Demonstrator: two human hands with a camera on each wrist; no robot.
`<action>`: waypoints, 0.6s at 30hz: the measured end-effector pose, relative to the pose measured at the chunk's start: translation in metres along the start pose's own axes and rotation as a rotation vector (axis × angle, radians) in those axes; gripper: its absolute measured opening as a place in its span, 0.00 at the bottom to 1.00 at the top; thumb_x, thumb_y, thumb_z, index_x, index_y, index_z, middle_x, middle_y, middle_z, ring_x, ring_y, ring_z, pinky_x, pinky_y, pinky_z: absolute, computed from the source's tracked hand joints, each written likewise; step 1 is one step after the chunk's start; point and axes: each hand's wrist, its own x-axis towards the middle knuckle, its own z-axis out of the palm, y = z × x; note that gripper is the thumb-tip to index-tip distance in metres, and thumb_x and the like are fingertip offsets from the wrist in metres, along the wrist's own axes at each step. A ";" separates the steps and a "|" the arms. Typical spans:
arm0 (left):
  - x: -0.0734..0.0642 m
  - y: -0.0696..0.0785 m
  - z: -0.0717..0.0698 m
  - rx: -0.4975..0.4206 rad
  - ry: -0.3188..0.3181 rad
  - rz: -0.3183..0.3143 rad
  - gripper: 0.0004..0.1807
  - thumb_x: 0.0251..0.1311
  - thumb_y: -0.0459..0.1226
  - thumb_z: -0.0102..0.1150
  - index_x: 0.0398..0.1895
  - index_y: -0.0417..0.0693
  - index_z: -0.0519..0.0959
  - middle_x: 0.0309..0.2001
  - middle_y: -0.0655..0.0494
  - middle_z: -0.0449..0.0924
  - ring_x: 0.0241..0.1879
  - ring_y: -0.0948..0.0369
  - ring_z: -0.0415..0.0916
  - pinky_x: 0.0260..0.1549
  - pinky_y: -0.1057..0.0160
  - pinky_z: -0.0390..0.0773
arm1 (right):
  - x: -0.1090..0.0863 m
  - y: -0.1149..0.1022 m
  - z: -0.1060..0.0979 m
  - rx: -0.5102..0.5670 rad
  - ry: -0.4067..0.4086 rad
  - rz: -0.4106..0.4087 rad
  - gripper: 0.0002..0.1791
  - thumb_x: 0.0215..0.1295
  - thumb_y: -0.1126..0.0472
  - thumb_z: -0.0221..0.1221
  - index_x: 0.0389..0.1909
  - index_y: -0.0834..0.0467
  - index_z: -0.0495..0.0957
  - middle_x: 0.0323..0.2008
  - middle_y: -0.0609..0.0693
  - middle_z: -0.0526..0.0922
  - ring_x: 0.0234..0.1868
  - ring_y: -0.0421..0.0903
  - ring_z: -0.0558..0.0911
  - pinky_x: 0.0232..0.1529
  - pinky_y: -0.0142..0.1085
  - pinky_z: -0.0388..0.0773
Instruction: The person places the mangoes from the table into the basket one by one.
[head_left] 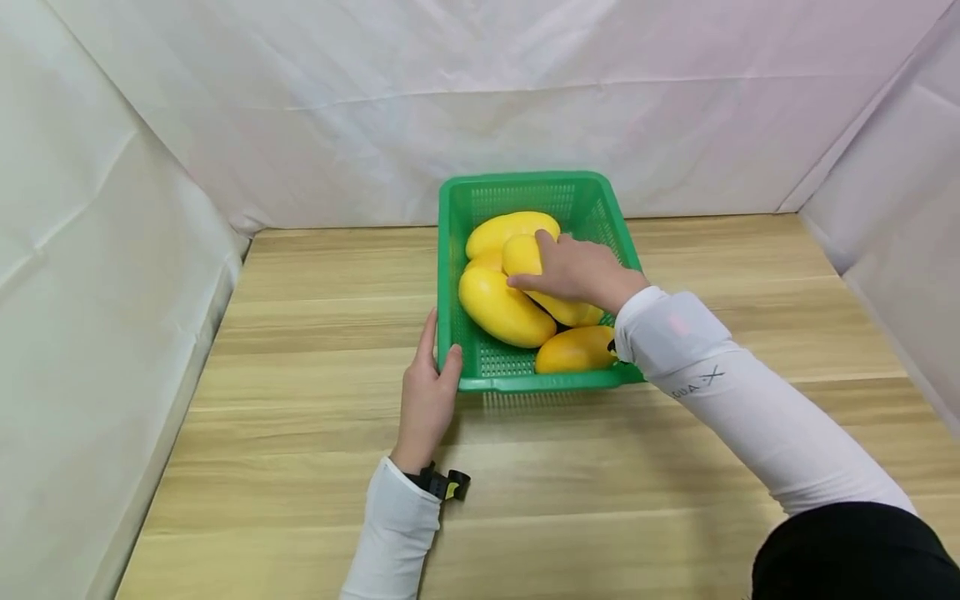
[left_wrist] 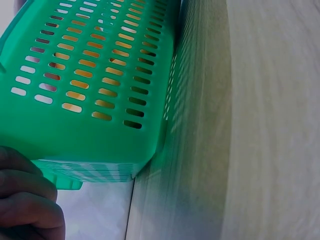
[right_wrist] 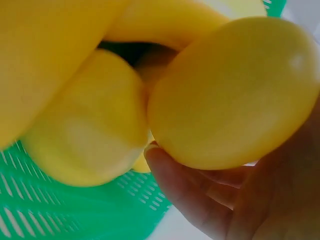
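Note:
A green plastic basket (head_left: 551,382) with slotted walls stands on the table and holds several yellow mangoes. My left hand (head_left: 429,400) grips its front left corner, the thumb over the rim and the fingers along the outside. Inside the basket, my right hand (head_left: 583,271) holds a mango (head_left: 521,255) on top of the pile. The right wrist view shows fingers curled against that mango (right_wrist: 235,95), with another mango (right_wrist: 90,125) beside it. One large mango (head_left: 504,308) lies at the left, and a more orange one (head_left: 576,350) at the front right.
The wooden table (head_left: 315,375) extends around the basket on both sides and in front. White cloth (head_left: 375,150) hangs behind it, with more white cloth at left and right. The basket's back stands close to the rear cloth.

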 end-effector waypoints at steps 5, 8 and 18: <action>0.002 0.002 0.001 0.011 0.011 0.009 0.31 0.63 0.45 0.45 0.68 0.66 0.50 0.11 0.54 0.61 0.08 0.60 0.57 0.07 0.64 0.60 | -0.002 0.006 -0.001 0.041 -0.015 -0.012 0.60 0.43 0.19 0.36 0.70 0.55 0.37 0.66 0.60 0.51 0.64 0.60 0.53 0.56 0.56 0.56; 0.002 0.002 0.000 0.014 0.013 0.005 0.30 0.63 0.46 0.45 0.68 0.66 0.50 0.12 0.54 0.61 0.08 0.60 0.57 0.08 0.63 0.60 | -0.003 0.006 -0.001 0.048 -0.036 -0.013 0.60 0.43 0.19 0.35 0.70 0.55 0.36 0.67 0.59 0.50 0.65 0.59 0.51 0.57 0.56 0.54; 0.001 0.003 -0.006 0.002 0.008 -0.007 0.30 0.63 0.47 0.45 0.67 0.71 0.49 0.12 0.54 0.61 0.09 0.60 0.57 0.09 0.63 0.63 | -0.009 0.001 -0.010 0.072 -0.064 -0.044 0.57 0.46 0.21 0.38 0.69 0.52 0.32 0.67 0.59 0.50 0.66 0.58 0.49 0.58 0.55 0.55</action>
